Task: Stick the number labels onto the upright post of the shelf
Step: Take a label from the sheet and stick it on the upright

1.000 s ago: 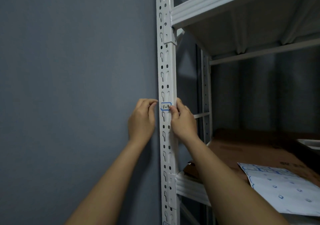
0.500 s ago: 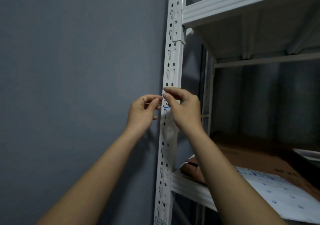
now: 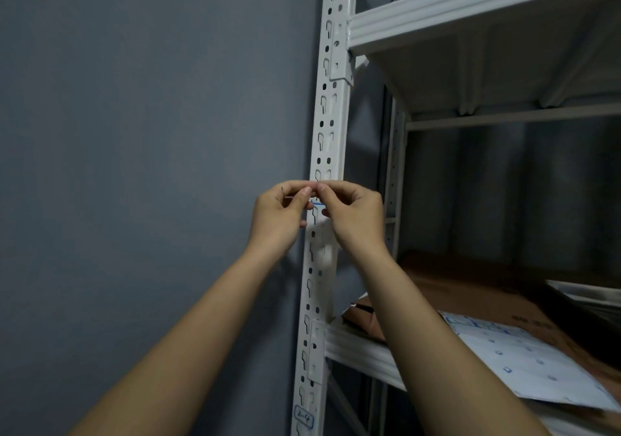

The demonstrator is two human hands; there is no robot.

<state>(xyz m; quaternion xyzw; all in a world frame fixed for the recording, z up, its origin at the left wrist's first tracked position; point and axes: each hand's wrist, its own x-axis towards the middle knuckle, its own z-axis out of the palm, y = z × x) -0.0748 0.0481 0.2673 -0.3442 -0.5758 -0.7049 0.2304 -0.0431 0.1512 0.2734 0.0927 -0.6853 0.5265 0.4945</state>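
Head view: two bare hands meet in front of the white upright post [image 3: 331, 126] of a metal shelf that stands against a grey wall [image 3: 151, 133]. The left hand [image 3: 279, 218] and the right hand [image 3: 353, 217] bring their thumbs and forefingers together at the post's face, fingers curled, pinching a small number label [image 3: 317, 203] between them. Only the blue lower border of that label shows below the fingertips; its writing is hidden. Whether it already lies flat on the post cannot be told. Far down the same post, near the bottom edge, a second label [image 3: 303, 417] with a blue outline and handwritten "2-4" is stuck on. To the right, the lower shelf board [image 3: 356, 351] carries flattened brown cardboard [image 3: 470, 301], and on the cardboard lies a white label sheet [image 3: 524, 361] dotted with small blue marks. An upper shelf board [image 3: 470, 5] juts out above.
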